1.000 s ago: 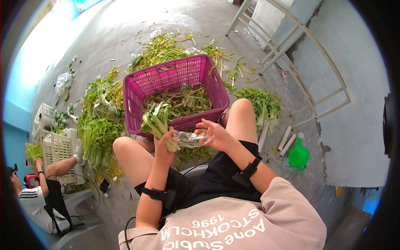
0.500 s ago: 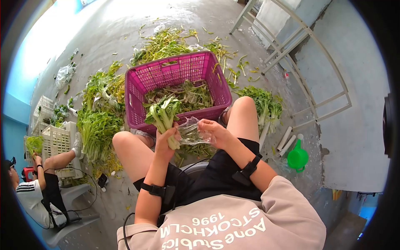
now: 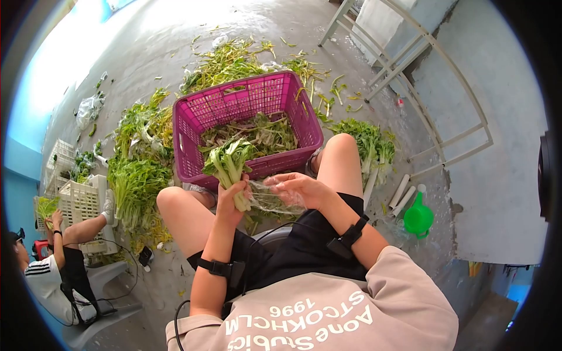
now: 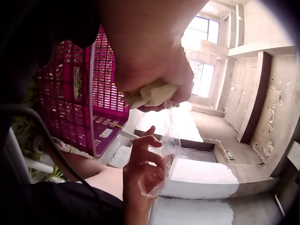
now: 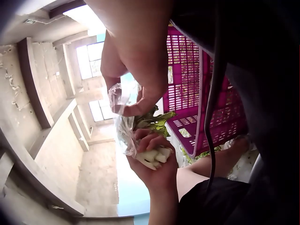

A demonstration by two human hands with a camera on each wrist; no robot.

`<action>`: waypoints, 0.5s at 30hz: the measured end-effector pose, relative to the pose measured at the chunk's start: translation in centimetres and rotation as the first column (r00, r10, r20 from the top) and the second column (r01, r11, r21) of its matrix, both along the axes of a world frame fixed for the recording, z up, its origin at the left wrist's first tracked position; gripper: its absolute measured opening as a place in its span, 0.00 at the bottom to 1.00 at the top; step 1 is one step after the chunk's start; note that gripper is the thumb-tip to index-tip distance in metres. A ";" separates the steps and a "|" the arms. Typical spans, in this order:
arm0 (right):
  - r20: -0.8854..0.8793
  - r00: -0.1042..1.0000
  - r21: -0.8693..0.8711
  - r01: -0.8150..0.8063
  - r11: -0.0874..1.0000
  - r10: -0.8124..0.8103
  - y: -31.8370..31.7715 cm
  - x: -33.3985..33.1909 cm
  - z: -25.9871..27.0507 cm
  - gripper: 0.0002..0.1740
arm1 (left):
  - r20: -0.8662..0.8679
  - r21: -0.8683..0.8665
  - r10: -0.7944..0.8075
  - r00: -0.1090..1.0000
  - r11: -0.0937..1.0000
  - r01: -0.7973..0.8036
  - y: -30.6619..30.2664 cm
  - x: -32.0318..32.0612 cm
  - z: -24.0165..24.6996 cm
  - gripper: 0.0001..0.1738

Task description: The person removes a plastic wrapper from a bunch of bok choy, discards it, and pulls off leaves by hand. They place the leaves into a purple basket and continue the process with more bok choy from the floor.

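Note:
My left hand (image 3: 230,202) grips a bunch of leafy greens (image 3: 229,162) by its pale stems, leaves upward, near the front edge of the purple crate (image 3: 252,172). Clear plastic film (image 3: 266,198) stretches from that hand to my right hand (image 3: 304,190), whose fingers are bent and pinch the film. In the left wrist view the cut stem ends (image 4: 157,93) show under the left hand (image 4: 150,56), and the film (image 4: 171,140) hangs down to the right hand (image 4: 143,173). In the right wrist view the film (image 5: 124,131) lies against the stems beside the left fingers.
Wilted leaves (image 3: 263,136) lie in the crate. Piles of greens (image 3: 140,184) cover the floor at the left, with more (image 3: 366,143) at the right. A green scoop (image 3: 418,219), white tubes (image 3: 400,191) and a metal frame (image 3: 462,137) are at the right. Another person (image 3: 50,281) sits at far left.
My right hand has moved in close to the film and now pinches it, where its fingers were spread a second ago. The greens are held slightly more to the right.

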State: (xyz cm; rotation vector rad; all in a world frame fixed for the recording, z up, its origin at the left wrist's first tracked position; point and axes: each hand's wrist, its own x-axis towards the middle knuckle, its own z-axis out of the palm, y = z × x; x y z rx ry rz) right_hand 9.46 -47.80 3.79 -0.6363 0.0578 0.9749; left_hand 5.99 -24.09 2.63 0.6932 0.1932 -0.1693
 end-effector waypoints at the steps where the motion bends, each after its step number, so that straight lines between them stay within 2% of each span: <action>1: 0.009 0.999 0.011 -0.047 0.999 0.047 -0.1 0.1 -1.1 0.22 | 0.012 0.005 0.000 1.000 1.000 0.000 0.0 0.0 -0.3 0.23; 2: 0.019 0.995 0.022 -0.093 0.995 0.093 0.1 0.0 -1.1 0.19 | 0.023 0.010 -0.001 1.000 1.000 0.000 0.1 0.0 -0.2 0.23; 3: 0.051 0.998 -0.029 -0.045 0.999 0.047 0.0 0.0 -1.0 0.11 | 0.022 0.011 -0.002 1.000 1.000 0.002 0.1 0.0 -0.2 0.23; 4: 0.050 0.998 -0.029 -0.044 0.999 0.046 0.1 0.1 -0.9 0.11 | 0.019 0.036 0.002 1.000 0.999 -0.003 0.2 -0.1 -0.1 0.23; 6: 0.015 0.985 -0.135 0.174 0.975 -0.174 0.0 0.2 -0.7 0.06 | 0.016 0.060 0.004 1.000 0.998 -0.005 0.1 -0.1 0.0 0.23; 7: 0.050 0.979 -0.174 0.201 0.964 -0.196 -0.5 0.2 -0.5 0.04 | 0.018 0.044 0.002 1.000 0.999 -0.003 0.2 0.0 -0.1 0.24; 8: 0.050 0.979 -0.173 0.201 0.964 -0.196 -0.5 0.2 -0.6 0.04 | 0.020 0.029 0.000 1.000 1.000 -0.001 0.2 0.0 -0.1 0.24; 15: -0.006 0.884 -0.040 0.466 0.884 -0.467 -0.8 0.4 -0.6 0.08 | 0.012 0.028 -0.019 1.000 0.999 0.018 0.4 0.2 -0.1 0.24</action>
